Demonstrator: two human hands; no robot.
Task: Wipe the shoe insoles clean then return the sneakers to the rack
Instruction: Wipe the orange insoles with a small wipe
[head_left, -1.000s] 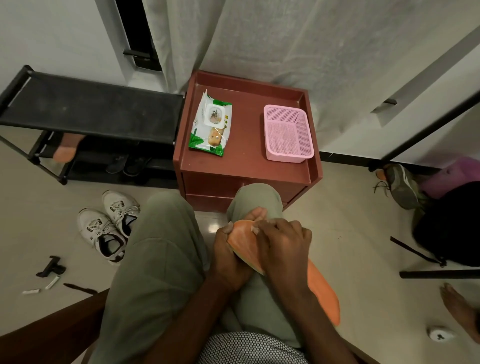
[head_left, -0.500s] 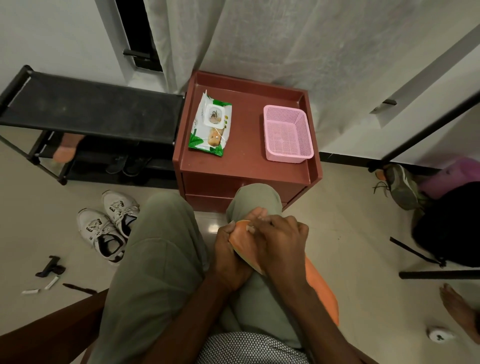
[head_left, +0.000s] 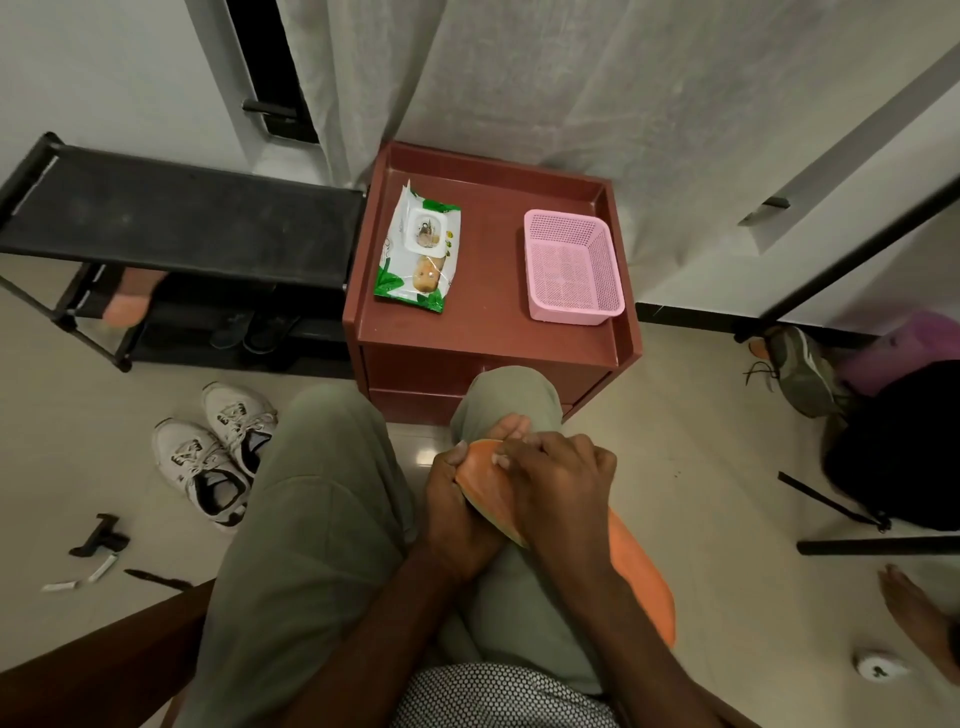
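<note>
One insole in hand: an orange insole (head_left: 485, 486) lies across the person's right knee, its heel end trailing toward the near right.
Left hand: the left hand (head_left: 457, 512) grips the insole's toe end from below, thumb on the left edge, fingertips showing past the far edge.
Right hand: the right hand (head_left: 558, 480) has its fingers curled down onto the insole's top face; whether a wipe sits under them I cannot tell, as none shows.
Wipes: the wet wipes pack (head_left: 418, 249) lies on the left of the maroon bedside cabinet (head_left: 488, 332), its flap apparently shut.
Basket: a pink mesh basket (head_left: 571, 265) stands on the cabinet's right side, with nothing seen inside.
Sneakers: a pair of white sneakers (head_left: 215, 452) sits on the floor at left, near the black shoe rack (head_left: 171, 223) and not on it.
Progress: by my reading, wiping is under way on this insole; refitting the insoles and racking the sneakers are left.
</note>
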